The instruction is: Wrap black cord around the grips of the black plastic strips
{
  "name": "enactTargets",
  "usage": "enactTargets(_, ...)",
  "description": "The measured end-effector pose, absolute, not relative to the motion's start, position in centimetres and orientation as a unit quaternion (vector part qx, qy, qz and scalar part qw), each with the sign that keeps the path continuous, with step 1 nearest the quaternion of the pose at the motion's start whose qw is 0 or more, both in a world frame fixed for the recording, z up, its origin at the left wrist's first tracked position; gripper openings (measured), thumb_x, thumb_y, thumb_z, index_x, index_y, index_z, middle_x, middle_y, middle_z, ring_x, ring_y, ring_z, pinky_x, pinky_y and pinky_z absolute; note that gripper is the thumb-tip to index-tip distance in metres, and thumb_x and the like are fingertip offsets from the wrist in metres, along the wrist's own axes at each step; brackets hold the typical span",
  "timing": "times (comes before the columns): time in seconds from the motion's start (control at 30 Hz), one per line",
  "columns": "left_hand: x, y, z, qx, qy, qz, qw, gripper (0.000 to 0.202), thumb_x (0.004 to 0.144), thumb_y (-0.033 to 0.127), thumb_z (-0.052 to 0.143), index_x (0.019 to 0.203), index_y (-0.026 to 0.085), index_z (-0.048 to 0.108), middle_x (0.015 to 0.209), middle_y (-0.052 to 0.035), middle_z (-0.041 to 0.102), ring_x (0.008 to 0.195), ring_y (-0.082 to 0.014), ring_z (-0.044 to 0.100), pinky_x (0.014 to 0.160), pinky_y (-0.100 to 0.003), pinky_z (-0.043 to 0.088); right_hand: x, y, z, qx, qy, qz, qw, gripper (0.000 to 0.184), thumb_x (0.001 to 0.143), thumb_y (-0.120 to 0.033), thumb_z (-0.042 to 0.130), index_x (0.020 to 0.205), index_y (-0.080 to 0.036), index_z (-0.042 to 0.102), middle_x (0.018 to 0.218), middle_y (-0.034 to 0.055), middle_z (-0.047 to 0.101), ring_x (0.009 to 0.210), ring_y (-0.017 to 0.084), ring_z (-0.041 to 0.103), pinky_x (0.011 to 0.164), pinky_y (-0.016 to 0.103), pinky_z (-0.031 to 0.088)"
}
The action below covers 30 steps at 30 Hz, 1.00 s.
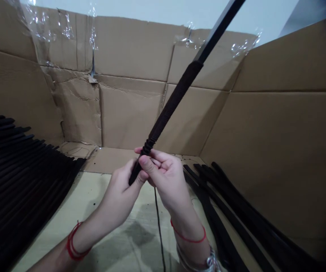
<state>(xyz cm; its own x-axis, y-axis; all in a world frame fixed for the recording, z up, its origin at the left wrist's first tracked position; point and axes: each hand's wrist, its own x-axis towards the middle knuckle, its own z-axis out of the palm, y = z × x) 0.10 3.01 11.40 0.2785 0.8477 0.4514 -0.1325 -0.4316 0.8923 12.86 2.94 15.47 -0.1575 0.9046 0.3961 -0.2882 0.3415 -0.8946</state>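
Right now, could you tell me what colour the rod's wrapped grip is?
The wrapped grip is dark brown, in the head view.

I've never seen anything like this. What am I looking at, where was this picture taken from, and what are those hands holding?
There's no machine here: these are a person's own bare hands, seen from a camera worn on their head, looking forward and down. The left hand and right hand both hold a long black rod near its lower end, where dark cord is wrapped around it. A thin black thread hangs below the hands. More black rods lie in a stack on the left and a loose pile on the right, on a pale board inside cardboard walls.
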Motion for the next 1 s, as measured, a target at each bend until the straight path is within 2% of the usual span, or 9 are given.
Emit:
enactTargets(0.07,0.1,3.0,11.1,0.647,0.185,0.477,0.565,0.060,0.087,0.074,0.051,0.077,0.016,0.043,0.055,0.0066,0.028,0.045,-0.0053,0.024,0.043,-0.016,0.023,13.1,2.6,15.7,-0.260,-0.594,0.531,0.546,0.034,0.071,-0.045,0.080,0.080,-0.014,0.070,0.048,-0.0038,0.050,0.039,0.005,0.038,0.035,0.018,0.025)
enactTargets(0.13,-0.1,3.2,11.1,0.627,0.103,0.409,0.655,0.068,0.082,0.084,0.043,0.078,0.016,0.043,0.051,0.0093,0.020,0.041,-0.0039,0.017,0.040,-0.015,0.020,13.2,2.3,15.9,-0.271,-0.607,0.500,0.555,0.034,0.075,-0.043,0.077,0.065,-0.014,0.062,0.047,-0.0025,0.052,0.039,0.006,0.044,0.036,0.017,0.029)
enactTargets(0.2,-0.1,3.4,11.2,0.624,0.125,0.435,0.638,0.065,0.086,0.079,0.042,0.085,0.014,0.046,0.052,0.0065,0.033,0.043,-0.0055,0.030,0.043,-0.015,0.029,13.2,2.1,16.0,-0.290,-0.606,0.442,0.594,0.034,0.077,-0.038,0.076,0.060,-0.015,0.056,0.051,-0.0007,0.056,0.041,0.008,0.051,0.037,0.018,0.037)
enactTargets(0.3,-0.1,3.5,11.7,0.618,0.189,0.496,0.580,0.049,0.093,0.062,0.052,0.091,0.014,0.046,0.060,0.0020,0.047,0.053,-0.0081,0.045,0.051,-0.016,0.040,12.7,2.2,15.9,-0.288,-0.615,0.440,0.588,0.025,0.079,-0.037,0.072,0.071,-0.015,0.064,0.056,-0.0012,0.057,0.037,0.007,0.047,0.034,0.020,0.036)
enactTargets(0.43,0.1,3.3,11.9,0.577,0.204,0.470,0.636,0.054,0.087,0.068,0.057,0.084,0.017,0.040,0.056,0.0094,0.026,0.043,-0.0029,0.022,0.039,-0.011,0.025,12.2,3.0,15.2,-0.278,-0.588,0.432,0.624,0.024,0.077,-0.036,0.074,0.071,-0.015,0.065,0.050,-0.0046,0.047,0.042,0.006,0.037,0.038,0.019,0.032)
enactTargets(0.53,0.6,3.2,11.5,0.586,0.243,0.465,0.618,0.054,0.088,0.069,0.053,0.084,0.017,0.040,0.057,0.0092,0.025,0.043,-0.0025,0.020,0.039,-0.011,0.021,12.3,3.7,14.9,-0.269,-0.527,0.413,0.692,0.026,0.076,-0.038,0.076,0.070,-0.016,0.063,0.050,-0.0060,0.041,0.042,0.006,0.030,0.038,0.020,0.026)
enactTargets(0.67,1.1,3.0,11.0,0.595,0.255,0.446,0.618,0.053,0.091,0.069,0.048,0.087,0.017,0.041,0.058,0.0086,0.025,0.044,-0.0030,0.020,0.040,-0.012,0.021,13.0,4.1,14.9,-0.258,-0.503,0.419,0.710,0.030,0.073,-0.039,0.078,0.068,-0.016,0.060,0.049,-0.0081,0.034,0.041,0.004,0.019,0.038,0.021,0.016)
enactTargets(0.8,0.7,3.1,11.4,0.596,0.244,0.447,0.622,0.051,0.091,0.066,0.050,0.087,0.016,0.043,0.058,0.0081,0.028,0.045,-0.0038,0.026,0.042,-0.012,0.025,13.3,4.3,14.9,-0.258,-0.507,0.414,0.710,0.031,0.074,-0.039,0.079,0.068,-0.016,0.059,0.048,-0.0091,0.031,0.041,0.003,0.016,0.038,0.021,0.014)
enactTargets(1.0,-1.0,3.7,12.5,0.618,0.245,0.426,0.613,0.058,0.094,0.068,0.039,0.087,0.012,0.049,0.060,-0.0025,0.052,0.056,-0.0115,0.052,0.059,-0.022,0.046,12.3,4.2,14.3,-0.283,-0.563,0.426,0.649,0.031,0.080,-0.039,0.073,0.065,-0.016,0.059,0.048,-0.0069,0.040,0.036,0.005,0.034,0.037,0.020,0.032)
